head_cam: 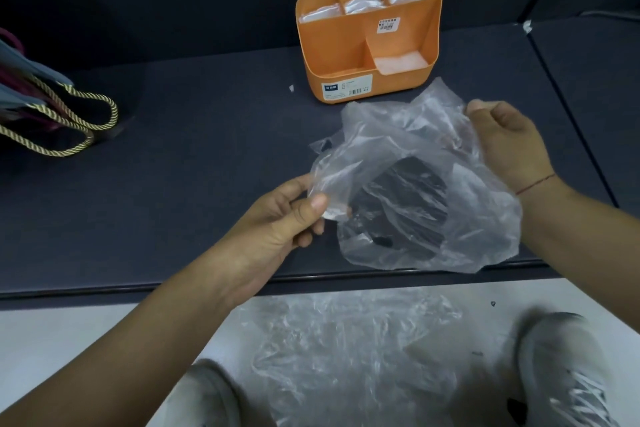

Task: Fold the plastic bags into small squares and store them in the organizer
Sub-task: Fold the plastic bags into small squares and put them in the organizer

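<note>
A crumpled clear plastic bag (408, 184) hangs spread between my two hands, just above the dark table (173, 166). My left hand (287, 215) pinches its near left edge between thumb and fingers. My right hand (505, 139) grips its far right edge with curled fingers. Behind the bag stands the orange organizer (346, 55); folded clear bags sit in its three back compartments and in the front right one. More clear plastic bags (346, 357) lie on the white floor below the table edge.
Bags with gold rope handles (69, 121) lie at the table's left. A small white scrap (291, 88) lies left of the organizer. My two grey shoes (568, 367) stand on the floor either side of the loose plastic.
</note>
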The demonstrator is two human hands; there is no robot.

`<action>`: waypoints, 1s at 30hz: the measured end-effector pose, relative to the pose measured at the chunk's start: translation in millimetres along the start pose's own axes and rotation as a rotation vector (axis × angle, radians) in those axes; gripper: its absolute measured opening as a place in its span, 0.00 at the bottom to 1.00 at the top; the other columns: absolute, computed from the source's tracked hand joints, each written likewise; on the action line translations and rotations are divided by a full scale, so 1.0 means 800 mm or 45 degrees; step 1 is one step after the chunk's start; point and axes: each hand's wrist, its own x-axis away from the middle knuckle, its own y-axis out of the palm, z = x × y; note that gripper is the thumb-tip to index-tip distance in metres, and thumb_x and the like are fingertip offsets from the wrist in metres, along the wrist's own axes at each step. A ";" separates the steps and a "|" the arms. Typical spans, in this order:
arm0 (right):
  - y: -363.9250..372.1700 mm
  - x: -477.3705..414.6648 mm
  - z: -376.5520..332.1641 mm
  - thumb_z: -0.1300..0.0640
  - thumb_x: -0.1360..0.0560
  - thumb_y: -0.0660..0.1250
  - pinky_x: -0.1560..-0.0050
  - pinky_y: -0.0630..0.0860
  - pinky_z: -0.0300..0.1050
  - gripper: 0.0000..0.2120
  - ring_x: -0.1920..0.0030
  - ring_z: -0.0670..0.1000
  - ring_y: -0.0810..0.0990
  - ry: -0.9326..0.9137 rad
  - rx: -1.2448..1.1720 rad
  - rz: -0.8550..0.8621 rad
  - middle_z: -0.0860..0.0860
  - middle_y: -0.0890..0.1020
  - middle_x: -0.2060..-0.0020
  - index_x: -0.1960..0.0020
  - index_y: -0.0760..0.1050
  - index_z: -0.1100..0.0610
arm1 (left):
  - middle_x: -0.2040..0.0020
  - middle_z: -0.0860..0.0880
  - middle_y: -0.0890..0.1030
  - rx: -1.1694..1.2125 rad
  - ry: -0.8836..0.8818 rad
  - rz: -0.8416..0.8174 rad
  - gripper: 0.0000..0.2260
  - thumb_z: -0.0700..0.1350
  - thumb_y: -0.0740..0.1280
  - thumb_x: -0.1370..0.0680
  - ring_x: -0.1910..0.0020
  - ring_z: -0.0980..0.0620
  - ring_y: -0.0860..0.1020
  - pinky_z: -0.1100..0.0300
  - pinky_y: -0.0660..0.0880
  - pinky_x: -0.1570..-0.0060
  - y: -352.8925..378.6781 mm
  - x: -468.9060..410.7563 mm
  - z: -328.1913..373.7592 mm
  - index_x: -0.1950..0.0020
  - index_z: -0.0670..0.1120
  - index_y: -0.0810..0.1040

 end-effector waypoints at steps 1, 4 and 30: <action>-0.001 -0.001 0.000 0.55 0.17 0.57 0.74 0.64 0.22 0.07 0.78 0.31 0.70 0.009 0.012 0.012 0.45 0.70 0.66 0.48 0.69 0.58 | 0.53 0.53 0.80 -0.016 0.018 0.023 0.40 0.68 0.78 0.42 0.60 0.59 0.75 0.66 0.72 0.58 0.001 -0.001 0.000 0.35 0.52 0.77; -0.001 -0.003 0.002 0.55 0.17 0.57 0.74 0.63 0.22 0.06 0.79 0.31 0.70 0.026 0.014 0.033 0.46 0.69 0.66 0.49 0.68 0.58 | 0.54 0.54 0.84 -0.007 0.062 0.200 0.29 0.58 0.79 0.35 0.60 0.60 0.77 0.63 0.71 0.55 0.008 -0.003 0.005 0.37 0.50 0.79; -0.013 -0.051 0.033 0.53 0.18 0.59 0.66 0.71 0.32 0.10 0.70 0.41 0.74 -0.360 -0.036 -0.009 0.43 0.74 0.74 0.58 0.67 0.49 | 0.49 0.58 0.81 -0.852 -0.044 0.392 0.25 0.57 0.73 0.34 0.48 0.61 0.78 0.65 0.72 0.44 -0.082 0.000 0.013 0.38 0.56 0.76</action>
